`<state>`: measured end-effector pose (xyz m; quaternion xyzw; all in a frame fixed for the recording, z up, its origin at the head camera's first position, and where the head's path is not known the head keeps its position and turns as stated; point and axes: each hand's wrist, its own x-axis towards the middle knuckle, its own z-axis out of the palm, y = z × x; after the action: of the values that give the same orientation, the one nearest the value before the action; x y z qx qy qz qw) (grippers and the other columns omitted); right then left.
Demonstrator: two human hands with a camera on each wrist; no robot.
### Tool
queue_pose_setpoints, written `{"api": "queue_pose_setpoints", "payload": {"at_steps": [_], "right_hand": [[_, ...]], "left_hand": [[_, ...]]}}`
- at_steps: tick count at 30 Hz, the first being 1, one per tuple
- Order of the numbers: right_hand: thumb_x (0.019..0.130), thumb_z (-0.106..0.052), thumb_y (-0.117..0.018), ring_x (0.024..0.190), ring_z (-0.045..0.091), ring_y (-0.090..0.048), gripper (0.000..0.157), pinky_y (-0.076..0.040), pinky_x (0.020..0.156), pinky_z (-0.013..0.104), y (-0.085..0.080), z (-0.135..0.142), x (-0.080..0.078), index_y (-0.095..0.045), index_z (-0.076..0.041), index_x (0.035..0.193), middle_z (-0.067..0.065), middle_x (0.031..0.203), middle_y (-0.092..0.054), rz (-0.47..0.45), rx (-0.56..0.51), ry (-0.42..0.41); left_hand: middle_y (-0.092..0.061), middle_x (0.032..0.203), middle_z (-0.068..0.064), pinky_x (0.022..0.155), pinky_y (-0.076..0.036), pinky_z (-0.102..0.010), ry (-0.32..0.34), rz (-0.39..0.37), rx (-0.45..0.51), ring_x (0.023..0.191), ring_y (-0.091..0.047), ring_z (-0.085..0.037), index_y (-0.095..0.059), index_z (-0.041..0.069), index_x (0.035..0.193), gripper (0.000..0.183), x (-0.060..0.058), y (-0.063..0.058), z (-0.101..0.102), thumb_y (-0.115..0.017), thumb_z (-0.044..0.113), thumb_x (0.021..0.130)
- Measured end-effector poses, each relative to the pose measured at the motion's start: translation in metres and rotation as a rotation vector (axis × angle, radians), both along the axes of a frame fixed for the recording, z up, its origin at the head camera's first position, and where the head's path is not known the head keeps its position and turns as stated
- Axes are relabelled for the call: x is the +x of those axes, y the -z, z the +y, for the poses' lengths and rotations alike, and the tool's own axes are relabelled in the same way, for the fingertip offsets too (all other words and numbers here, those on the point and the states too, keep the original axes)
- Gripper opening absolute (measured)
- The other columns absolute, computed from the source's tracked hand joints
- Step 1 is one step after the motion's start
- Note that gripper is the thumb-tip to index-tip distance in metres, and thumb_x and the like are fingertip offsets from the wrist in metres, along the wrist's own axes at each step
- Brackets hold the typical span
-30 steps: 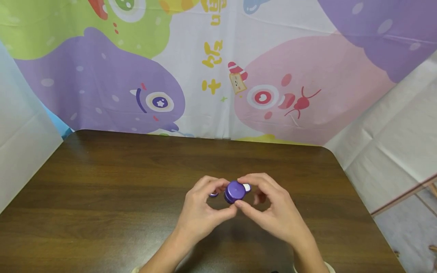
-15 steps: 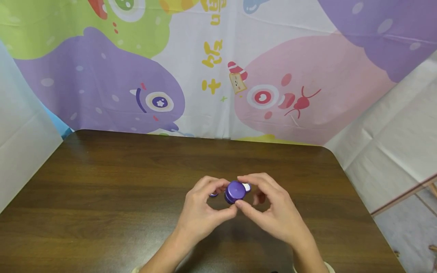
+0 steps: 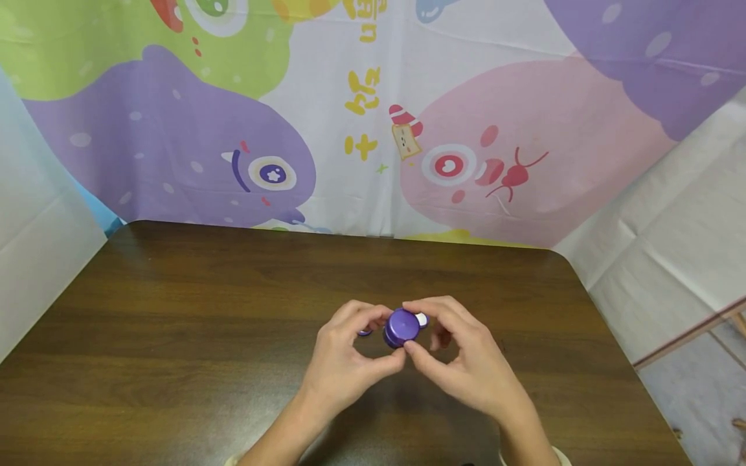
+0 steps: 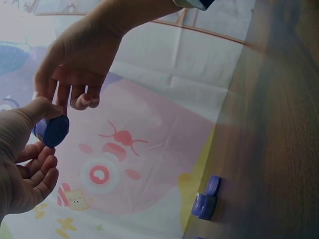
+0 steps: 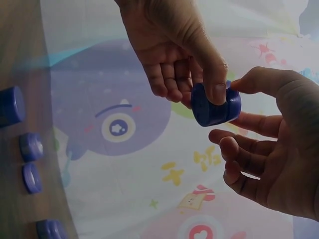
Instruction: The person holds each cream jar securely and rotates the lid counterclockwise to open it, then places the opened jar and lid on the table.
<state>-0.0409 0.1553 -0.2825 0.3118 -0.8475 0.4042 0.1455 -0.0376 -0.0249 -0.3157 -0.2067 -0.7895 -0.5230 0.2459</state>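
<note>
A small purple jar (image 3: 402, 327) with a round lid is held up between both hands in the head view. My left hand (image 3: 340, 356) grips its lower part between thumb and fingers. With thumb and index finger, my right hand (image 3: 466, 353) pinches the lid end, its other fingers curled loosely to the side. In the right wrist view the jar (image 5: 215, 104) lies tilted sideways, and a narrow seam shows between lid and body. The left wrist view shows the dark flat base of the jar (image 4: 56, 130).
More purple pieces stand on the brown table (image 3: 204, 323) behind the hands, partly hidden: one with a white top (image 3: 421, 320), and a ring-like piece (image 5: 31, 178) beside larger jars (image 5: 11, 106) in the right wrist view. A cartoon-printed cloth (image 3: 350, 129) hangs behind the table.
My right thumb and index finger have shifted slightly over the lid. The left hand and the jar stay nearly in place.
</note>
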Motion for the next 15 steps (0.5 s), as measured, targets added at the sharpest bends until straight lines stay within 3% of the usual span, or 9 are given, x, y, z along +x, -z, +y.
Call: {"api": "queue_pose_setpoints", "payload": {"at_steps": [9, 15], "right_hand": [[0.075, -0.015, -0.078, 0.064, 0.005, -0.048, 0.037, -0.043, 0.057, 0.017, 0.0009, 0.0004, -0.0003, -0.062, -0.016, 0.109, -0.005, 0.102, -0.061, 0.004, -0.012, 0.023], [0.078, -0.010, -0.073, 0.064, 0.006, -0.048, 0.041, -0.042, 0.058, 0.018, 0.0013, 0.0010, -0.0004, -0.061, -0.016, 0.117, -0.004, 0.105, -0.061, 0.004, 0.021, -0.008]], "left_hand": [[-0.063, 0.087, 0.004, 0.068, -0.049, -0.020, 0.006, -0.008, -0.019, 0.081, -0.055, -0.005, -0.069, 0.012, 0.093, 0.035, -0.0003, 0.0002, -0.0005, -0.083, 0.014, 0.061], [-0.064, 0.086, 0.002, 0.067, -0.050, -0.020, 0.002, 0.039, -0.027, 0.079, -0.056, -0.007, -0.071, 0.010, 0.094, 0.035, -0.0009, 0.0014, -0.0002, -0.083, 0.012, 0.061]]}}
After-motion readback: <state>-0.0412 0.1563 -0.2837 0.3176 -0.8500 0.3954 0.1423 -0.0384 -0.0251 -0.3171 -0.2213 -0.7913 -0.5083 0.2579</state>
